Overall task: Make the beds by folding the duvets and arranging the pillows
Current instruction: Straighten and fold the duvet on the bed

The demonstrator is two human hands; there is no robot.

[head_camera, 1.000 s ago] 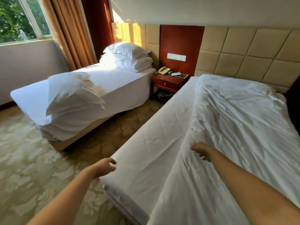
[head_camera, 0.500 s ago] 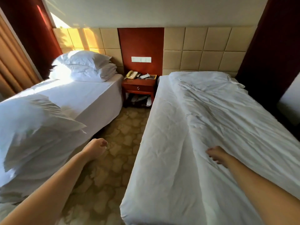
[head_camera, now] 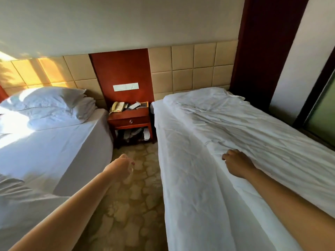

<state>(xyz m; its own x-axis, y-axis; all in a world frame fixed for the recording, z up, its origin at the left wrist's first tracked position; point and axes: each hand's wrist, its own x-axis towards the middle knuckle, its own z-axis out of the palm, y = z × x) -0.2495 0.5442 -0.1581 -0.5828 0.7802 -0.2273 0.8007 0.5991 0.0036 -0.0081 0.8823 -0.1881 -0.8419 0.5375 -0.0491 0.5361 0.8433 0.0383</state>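
Observation:
A crumpled white duvet [head_camera: 253, 127] lies spread along the right bed [head_camera: 181, 169], reaching up to the headboard. My right hand [head_camera: 237, 164] rests on the duvet's left edge about halfway up the bed, its fingers curled into the fabric. My left hand [head_camera: 120, 167] hangs over the aisle between the beds, loosely curled and holding nothing. On the left bed [head_camera: 54, 151] two white pillows [head_camera: 50, 104] are stacked at the head in sunlight. Part of a folded white duvet [head_camera: 10, 192] shows at that bed's near end.
A red wooden nightstand [head_camera: 129, 120] stands between the beds at the wall, with a telephone [head_camera: 117, 106] and papers on top and slippers [head_camera: 136, 134] beneath. The carpeted aisle [head_camera: 130, 205] is narrow. A glass door [head_camera: 322, 113] stands to the right of the right bed.
I have moved from the foot of the right bed up into the aisle. My right hand slid along the duvet's edge toward the head. My left hand left the bed corner.

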